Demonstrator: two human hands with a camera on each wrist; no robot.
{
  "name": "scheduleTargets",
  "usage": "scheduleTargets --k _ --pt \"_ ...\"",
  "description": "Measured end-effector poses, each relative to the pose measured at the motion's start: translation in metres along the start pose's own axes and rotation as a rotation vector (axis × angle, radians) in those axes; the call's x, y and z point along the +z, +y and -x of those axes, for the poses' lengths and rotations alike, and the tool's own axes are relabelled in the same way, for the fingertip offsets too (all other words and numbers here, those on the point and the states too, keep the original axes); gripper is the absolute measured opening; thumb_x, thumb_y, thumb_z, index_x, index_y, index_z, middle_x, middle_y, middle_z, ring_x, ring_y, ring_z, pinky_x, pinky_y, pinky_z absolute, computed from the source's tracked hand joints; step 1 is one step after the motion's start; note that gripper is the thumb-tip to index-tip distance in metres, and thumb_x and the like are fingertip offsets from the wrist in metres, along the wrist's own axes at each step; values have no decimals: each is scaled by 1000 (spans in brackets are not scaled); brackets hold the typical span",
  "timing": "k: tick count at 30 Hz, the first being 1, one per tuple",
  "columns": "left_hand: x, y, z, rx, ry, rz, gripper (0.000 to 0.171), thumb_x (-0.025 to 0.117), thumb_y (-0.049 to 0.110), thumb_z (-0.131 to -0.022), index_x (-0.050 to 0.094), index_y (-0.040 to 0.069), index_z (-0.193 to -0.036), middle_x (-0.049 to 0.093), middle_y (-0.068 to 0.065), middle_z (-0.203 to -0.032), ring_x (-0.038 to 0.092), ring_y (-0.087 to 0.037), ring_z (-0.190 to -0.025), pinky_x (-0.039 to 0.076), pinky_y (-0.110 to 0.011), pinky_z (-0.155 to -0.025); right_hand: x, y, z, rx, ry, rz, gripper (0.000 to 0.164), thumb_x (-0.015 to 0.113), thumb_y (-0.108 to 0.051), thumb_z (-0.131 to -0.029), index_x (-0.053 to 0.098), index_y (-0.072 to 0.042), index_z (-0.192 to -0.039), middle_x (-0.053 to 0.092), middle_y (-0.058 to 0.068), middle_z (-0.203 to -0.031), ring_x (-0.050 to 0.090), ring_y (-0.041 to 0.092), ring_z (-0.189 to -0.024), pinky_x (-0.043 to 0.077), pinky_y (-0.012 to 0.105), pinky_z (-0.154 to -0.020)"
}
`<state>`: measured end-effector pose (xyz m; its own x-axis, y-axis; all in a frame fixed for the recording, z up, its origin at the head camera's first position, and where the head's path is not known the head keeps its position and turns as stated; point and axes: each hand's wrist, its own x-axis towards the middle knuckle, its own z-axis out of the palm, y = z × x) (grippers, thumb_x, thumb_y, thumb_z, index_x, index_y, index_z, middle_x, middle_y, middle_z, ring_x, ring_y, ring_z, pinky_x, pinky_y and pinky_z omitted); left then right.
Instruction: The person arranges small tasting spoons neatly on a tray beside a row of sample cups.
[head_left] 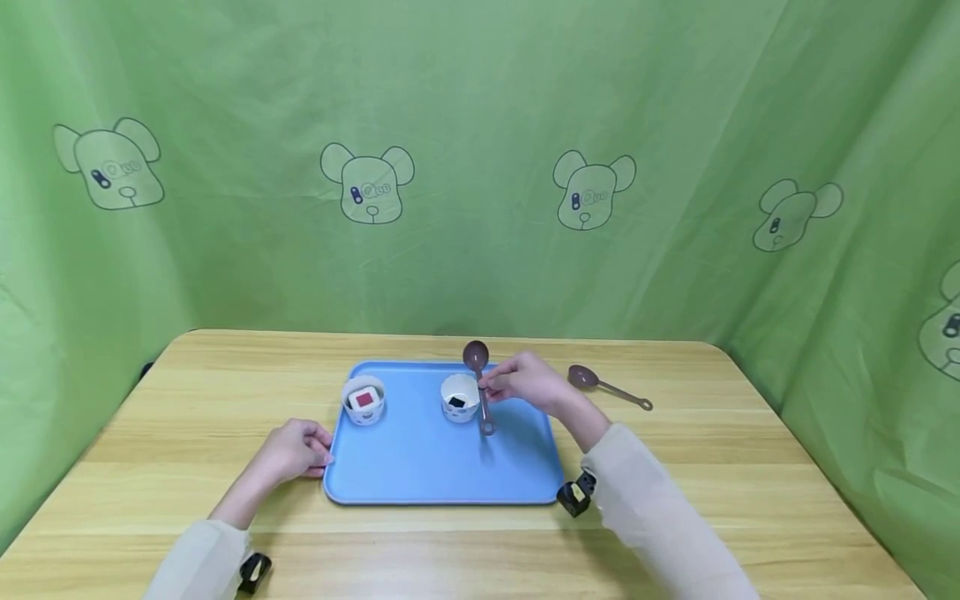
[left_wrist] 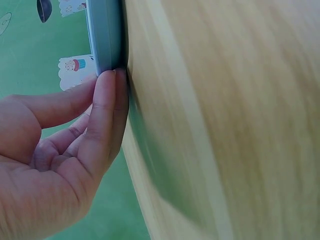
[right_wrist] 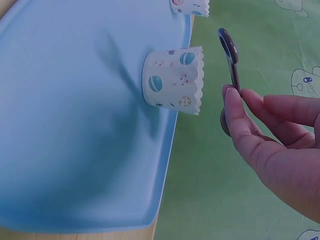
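My right hand (head_left: pixel 522 379) pinches the handle of a brown spoon (head_left: pixel 476 356) between thumb and fingers. The spoon is up above a blue tray (head_left: pixel 420 458), its bowl toward the far edge and its ringed handle end toward me; a shadow falls on the tray below. Just left of the spoon stands a paper baking cup (head_left: pixel 460 392) with a small black piece inside. Another paper cup (head_left: pixel 364 414), at the tray's left, holds a white block with a red square. My left hand (left_wrist: pixel 75 135) grips the tray's left edge, thumb at the rim and fingertips underneath.
A second brown spoon (head_left: pixel 583 377) lies on the wooden table (head_left: pixel 675 467) beyond the tray's right side. A green curtain (head_left: pixel 480 275) with bear-head drawings hangs behind the table and along both sides. Each wrist carries a black device (head_left: pixel 573 495).
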<state>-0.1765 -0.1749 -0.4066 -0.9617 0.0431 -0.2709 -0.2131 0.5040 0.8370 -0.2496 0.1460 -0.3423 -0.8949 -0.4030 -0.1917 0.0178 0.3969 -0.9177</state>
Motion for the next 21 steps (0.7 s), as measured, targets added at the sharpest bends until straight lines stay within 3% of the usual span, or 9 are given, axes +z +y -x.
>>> scheduleTargets --k 21 --pt "-1 0 -1 -14 -11 4 15 57 -15 -77 54 -12 -91 54 -14 -73 57 -18 -63 58 -29 -59 23 -8 -14 16 -18 2 20 49 7 -88 60 15 -103 64 23 -95 64 24 -79 55 35 -80"
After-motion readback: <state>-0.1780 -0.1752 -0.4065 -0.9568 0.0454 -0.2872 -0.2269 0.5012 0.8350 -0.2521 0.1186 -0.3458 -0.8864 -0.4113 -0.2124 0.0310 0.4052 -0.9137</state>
